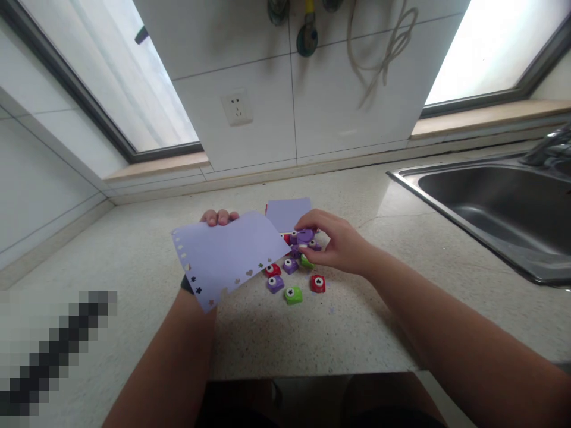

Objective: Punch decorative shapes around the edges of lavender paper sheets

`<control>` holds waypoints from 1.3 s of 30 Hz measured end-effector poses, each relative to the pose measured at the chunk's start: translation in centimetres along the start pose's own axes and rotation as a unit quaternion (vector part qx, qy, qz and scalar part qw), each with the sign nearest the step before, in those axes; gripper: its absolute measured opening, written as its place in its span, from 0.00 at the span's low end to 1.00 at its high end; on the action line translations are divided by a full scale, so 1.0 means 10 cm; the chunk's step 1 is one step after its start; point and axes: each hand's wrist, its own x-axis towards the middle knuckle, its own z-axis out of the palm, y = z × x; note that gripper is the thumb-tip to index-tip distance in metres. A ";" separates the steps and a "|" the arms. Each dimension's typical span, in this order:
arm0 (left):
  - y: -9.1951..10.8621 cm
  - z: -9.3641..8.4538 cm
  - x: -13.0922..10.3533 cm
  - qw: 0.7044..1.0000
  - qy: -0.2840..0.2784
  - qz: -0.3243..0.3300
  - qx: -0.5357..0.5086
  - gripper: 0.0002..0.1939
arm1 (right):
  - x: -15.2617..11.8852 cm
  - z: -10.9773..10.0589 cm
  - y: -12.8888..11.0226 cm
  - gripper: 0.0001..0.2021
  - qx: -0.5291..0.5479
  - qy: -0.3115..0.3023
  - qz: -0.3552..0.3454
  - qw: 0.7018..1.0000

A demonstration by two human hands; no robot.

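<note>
My left hand [218, 217] grips a light purple sheet of paper [232, 249] from its far edge; the palm and thumb are hidden under it. Small shapes are cut out along the sheet's left and near edges, some like flowers and hearts. Between the thumb and fingers of my right hand [336, 241] is a purple craft punch [306, 236], close to the sheet's right corner. Whether the paper sits inside its slot I cannot tell. Several more punches lie below, among them a green punch [293, 295], a red punch [318, 283] and a purple punch [275, 283].
Behind the punches lies a stack of light purple paper [289, 213] on the speckled countertop [357, 333]. A steel sink [482, 202] is set in at the right. The tiled wall with a socket [237, 107] and a hanging cord [386, 59] closes off the back.
</note>
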 end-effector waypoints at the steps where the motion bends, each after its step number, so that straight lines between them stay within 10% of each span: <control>1: 0.02 0.03 -0.01 0.997 0.036 0.030 -0.063 0.25 | 0.00 0.00 -0.01 0.14 0.003 -0.005 -0.002 1.000; 25: 0.34 0.30 -0.02 0.956 0.097 -0.103 -0.257 0.14 | 0.03 -0.02 -0.09 0.17 -0.084 -0.201 0.013 0.976; 39: 0.44 0.46 0.06 0.920 0.226 -0.210 -0.241 0.15 | 0.03 0.05 -0.16 0.12 -0.105 -0.284 0.030 0.952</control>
